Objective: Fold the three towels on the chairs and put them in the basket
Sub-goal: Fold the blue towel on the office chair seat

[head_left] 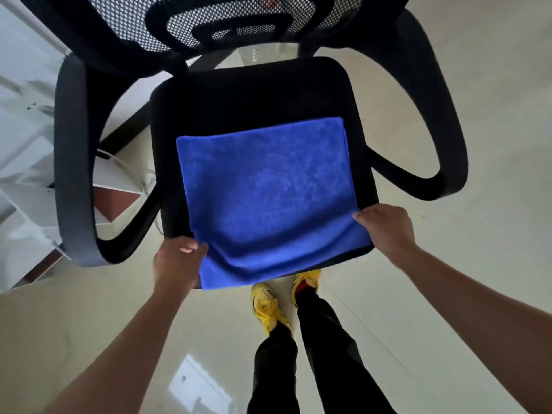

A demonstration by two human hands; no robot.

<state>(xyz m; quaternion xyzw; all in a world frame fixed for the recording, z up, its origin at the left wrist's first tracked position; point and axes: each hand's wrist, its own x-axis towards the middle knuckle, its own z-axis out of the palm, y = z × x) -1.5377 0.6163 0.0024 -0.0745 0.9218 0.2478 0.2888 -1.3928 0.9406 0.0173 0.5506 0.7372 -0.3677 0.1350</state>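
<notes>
A blue towel [268,198] lies spread flat on the black seat of an office chair [248,94], its near edge hanging a little over the seat's front. My left hand [176,261] pinches the towel's near left corner. My right hand [385,228] grips the near right corner. Both hands are closed on the cloth. No other towel and no basket are in view.
The chair has a mesh backrest [227,22] and two curved black armrests [74,162] on either side of the seat. White furniture [24,138] stands close on the left. My legs and yellow shoes [268,306] are just below the seat on the pale tiled floor.
</notes>
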